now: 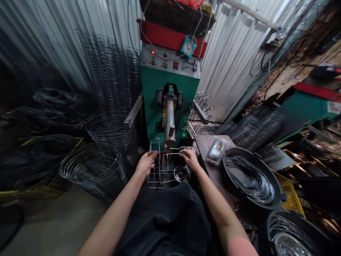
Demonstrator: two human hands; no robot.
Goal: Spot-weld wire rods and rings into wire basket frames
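Note:
My left hand (146,164) is closed on the left side of a wire frame (159,172) made of thin bright rods. The frame sits under the arm of a green spot welder (169,121), and a small orange glow shows at the welder's tip. My right hand (189,157) pinches the ends of thin wires (174,153) that run toward that tip. Whether these wires are joined to the frame I cannot tell. A wire ring (182,173) lies at the frame's right end, below my right hand.
Stacked wire baskets (93,169) stand on the left. To the right, a black tub (252,177) with wire rings sits by a brown board (210,142), and another tub (293,231) is nearer. A teal clock (189,46) hangs on the welder. Two metal bars jut from its sides.

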